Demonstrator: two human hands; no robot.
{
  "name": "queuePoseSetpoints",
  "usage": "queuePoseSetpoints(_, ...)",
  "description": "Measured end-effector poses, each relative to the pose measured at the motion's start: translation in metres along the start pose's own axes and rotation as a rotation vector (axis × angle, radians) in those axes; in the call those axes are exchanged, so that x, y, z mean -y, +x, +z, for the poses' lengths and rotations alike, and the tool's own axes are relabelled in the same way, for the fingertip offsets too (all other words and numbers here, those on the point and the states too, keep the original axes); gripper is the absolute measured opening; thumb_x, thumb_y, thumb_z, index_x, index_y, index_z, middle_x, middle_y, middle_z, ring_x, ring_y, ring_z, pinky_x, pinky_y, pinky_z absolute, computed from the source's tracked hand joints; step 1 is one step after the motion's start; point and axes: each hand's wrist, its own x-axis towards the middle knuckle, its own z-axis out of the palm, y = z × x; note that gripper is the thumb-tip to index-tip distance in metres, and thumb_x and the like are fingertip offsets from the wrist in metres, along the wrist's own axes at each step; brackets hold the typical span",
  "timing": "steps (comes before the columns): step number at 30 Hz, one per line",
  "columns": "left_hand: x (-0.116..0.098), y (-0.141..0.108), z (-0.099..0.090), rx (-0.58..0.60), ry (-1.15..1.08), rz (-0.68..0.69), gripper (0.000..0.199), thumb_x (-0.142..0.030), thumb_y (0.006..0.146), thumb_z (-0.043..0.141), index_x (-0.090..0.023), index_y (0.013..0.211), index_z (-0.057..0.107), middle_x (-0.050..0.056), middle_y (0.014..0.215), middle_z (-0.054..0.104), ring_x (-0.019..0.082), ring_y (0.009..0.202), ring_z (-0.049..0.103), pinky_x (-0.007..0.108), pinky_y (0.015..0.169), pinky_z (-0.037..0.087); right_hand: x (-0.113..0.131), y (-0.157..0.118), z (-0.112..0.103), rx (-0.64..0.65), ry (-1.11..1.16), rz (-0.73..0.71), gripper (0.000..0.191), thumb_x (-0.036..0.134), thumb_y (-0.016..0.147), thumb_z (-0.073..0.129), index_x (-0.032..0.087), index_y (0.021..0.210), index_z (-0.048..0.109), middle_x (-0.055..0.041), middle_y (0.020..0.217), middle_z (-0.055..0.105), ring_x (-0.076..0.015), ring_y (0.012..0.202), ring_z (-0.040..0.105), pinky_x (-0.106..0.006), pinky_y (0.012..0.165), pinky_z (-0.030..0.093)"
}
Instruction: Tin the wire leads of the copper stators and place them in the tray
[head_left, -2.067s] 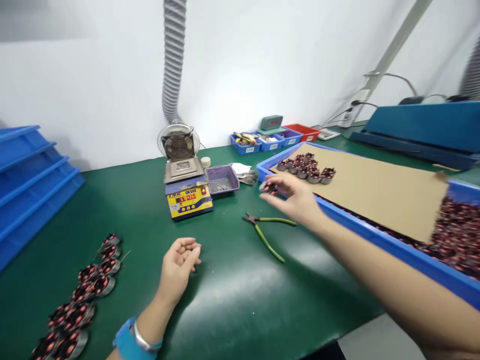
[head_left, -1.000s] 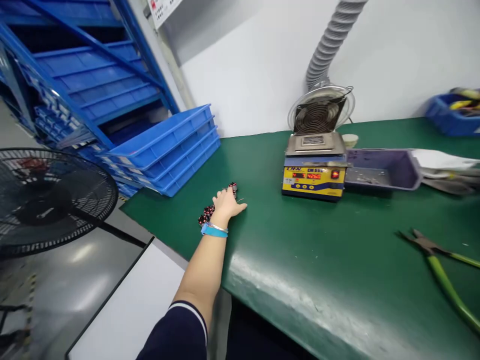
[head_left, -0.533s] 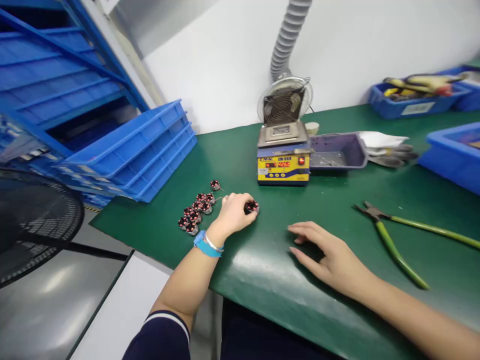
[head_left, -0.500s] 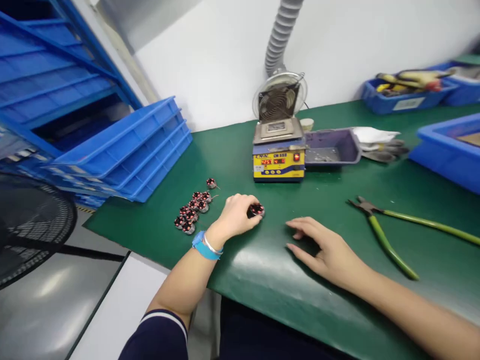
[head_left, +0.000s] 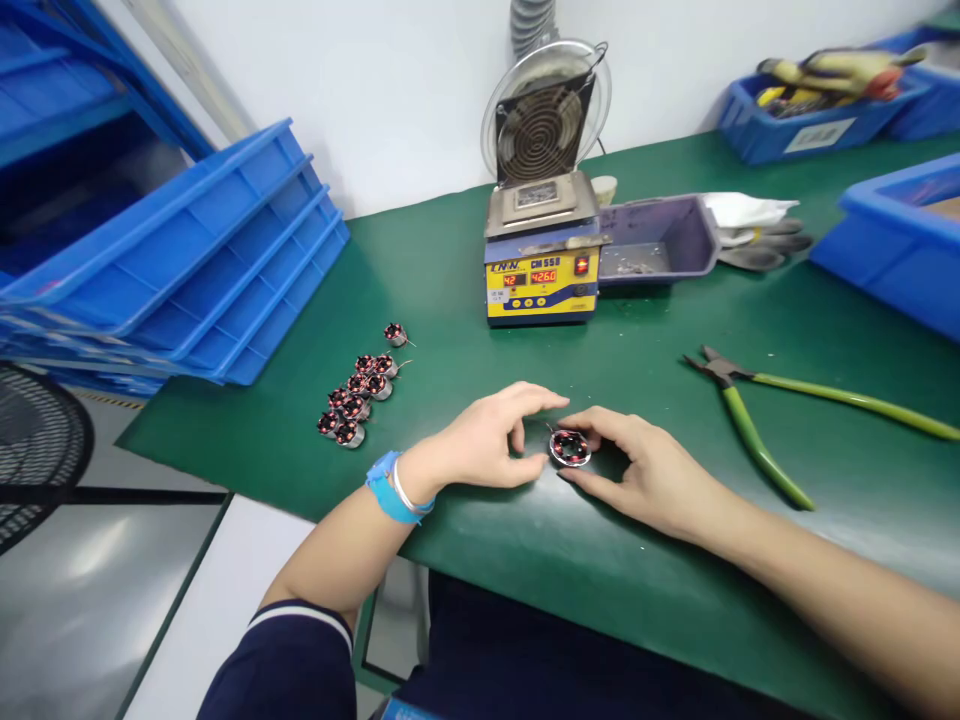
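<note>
A round motor stator (head_left: pixel 570 448) with copper windings and a metal rim is near the front of the green table. My right hand (head_left: pixel 637 465) has its thumb and fingers closed around the stator's right side. On the other side, my left hand (head_left: pixel 499 435) has thumb and fingers apart, just short of the stator, holding nothing. A blue wrist strap (head_left: pixel 391 488) is on my left wrist. Several more motor stators (head_left: pixel 356 395) stand grouped on the table to the left, with one single stator (head_left: pixel 395 335) a little behind them.
A yellow-and-blue solder pot (head_left: pixel 541 285) with a lit display stands at the back, beside a purple tray (head_left: pixel 697 240). Green-handled cutters (head_left: pixel 750 420) lie open on the right. Stacked blue crates (head_left: pixel 247 250) stand left; a blue bin (head_left: pixel 892 240) and gloves (head_left: pixel 757 245) are at right.
The stator has moved right, from my left hand to my right hand. My left hand has opened, and my right fingers have closed on the stator. The camera view has shifted.
</note>
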Motion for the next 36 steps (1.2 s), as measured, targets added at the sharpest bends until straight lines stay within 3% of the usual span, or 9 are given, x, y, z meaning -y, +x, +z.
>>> queuePoseSetpoints(7,0.010,0.005,0.006,-0.003,0.055,-0.062,0.017,-0.016,0.080,0.054,-0.014,0.074,0.070,0.004,0.068,0.066,0.012,0.060,0.056,0.022,0.059,0.040,0.002,0.000,-0.004,0.071,0.008,0.000,0.024,0.032,0.077,0.059,0.020,0.098,0.062,-0.0053,0.085,0.069,-0.0190,0.073,0.063,-0.035,0.071,0.050)
queuePoseSetpoints(12,0.007,0.002,-0.023,-0.432,0.049,-0.176,0.020,-0.025,0.080,0.058,-0.012,0.067,0.066,0.003,0.063,0.063,0.010,0.056,0.052,0.022,0.056,0.038,0.007,-0.002,-0.005,0.073,0.006,0.019,0.022,0.029,0.075,0.061,0.019,0.095,0.062,-0.0036,0.080,0.068,-0.0174,0.071,0.062,-0.032,0.069,0.048)
queuePoseSetpoints(17,-0.013,-0.004,-0.004,0.034,-0.134,-0.325,0.031,-0.038,0.081,0.061,-0.011,0.067,0.067,0.000,0.053,0.056,0.008,0.047,0.042,0.020,0.046,0.030,0.007,-0.003,0.002,-0.039,0.002,0.045,0.020,0.031,0.074,0.063,0.019,0.090,0.061,-0.0019,0.071,0.064,-0.0153,0.064,0.061,-0.028,0.063,0.047)
queuePoseSetpoints(21,-0.011,-0.001,0.031,-0.077,-0.140,-0.300,0.028,-0.036,0.084,0.057,-0.013,0.079,0.071,-0.001,0.056,0.056,0.008,0.050,0.042,0.021,0.049,0.030,0.007,-0.004,0.007,-0.102,0.001,0.058,0.018,0.032,0.076,0.061,0.018,0.087,0.060,-0.0015,0.068,0.061,-0.0143,0.062,0.059,-0.027,0.060,0.045)
queuePoseSetpoints(26,-0.001,0.008,0.046,-0.289,-0.350,-0.239,0.024,-0.033,0.078,0.063,-0.011,0.068,0.067,0.004,0.066,0.063,0.011,0.059,0.054,0.021,0.055,0.042,0.009,-0.006,0.013,-0.097,-0.027,0.093,0.016,0.031,0.072,0.064,0.019,0.075,0.054,-0.0007,0.065,0.059,-0.0134,0.058,0.055,-0.025,0.057,0.042)
queuePoseSetpoints(29,0.004,0.019,0.044,-0.353,-0.460,-0.232,0.027,-0.035,0.074,0.067,-0.011,0.062,0.064,0.003,0.061,0.062,0.010,0.056,0.054,0.021,0.054,0.042,0.014,-0.006,0.015,-0.084,-0.013,0.139,0.017,0.028,0.068,0.065,0.019,0.072,0.051,0.0011,0.061,0.055,-0.0113,0.052,0.050,-0.023,0.051,0.038)
queuePoseSetpoints(33,0.014,0.033,0.025,-0.630,-0.518,-0.281,0.033,-0.044,0.069,0.070,-0.013,0.062,0.061,-0.003,0.051,0.051,0.005,0.045,0.043,0.019,0.045,0.034,0.019,-0.006,0.013,-0.047,0.013,0.218,0.023,0.029,0.062,0.072,0.019,0.072,0.053,0.0032,0.058,0.051,-0.0099,0.049,0.047,-0.022,0.048,0.035)
queuePoseSetpoints(34,0.015,0.033,0.018,-0.635,-0.533,-0.300,0.034,-0.045,0.067,0.071,-0.013,0.065,0.061,-0.004,0.051,0.050,0.004,0.043,0.040,0.018,0.043,0.032,0.020,-0.006,0.011,-0.038,0.039,0.232,0.028,0.032,0.060,0.075,0.019,0.073,0.055,0.0032,0.058,0.051,-0.0098,0.049,0.046,-0.022,0.048,0.036)
queuePoseSetpoints(36,0.013,0.027,0.006,-0.460,-0.559,-0.340,0.038,-0.045,0.061,0.076,-0.012,0.072,0.062,-0.003,0.056,0.053,0.004,0.042,0.041,0.018,0.041,0.031,0.019,-0.005,0.005,-0.018,0.135,0.269,0.036,0.042,0.060,0.077,0.018,0.078,0.058,0.0027,0.058,0.051,-0.0097,0.049,0.045,-0.023,0.048,0.036)
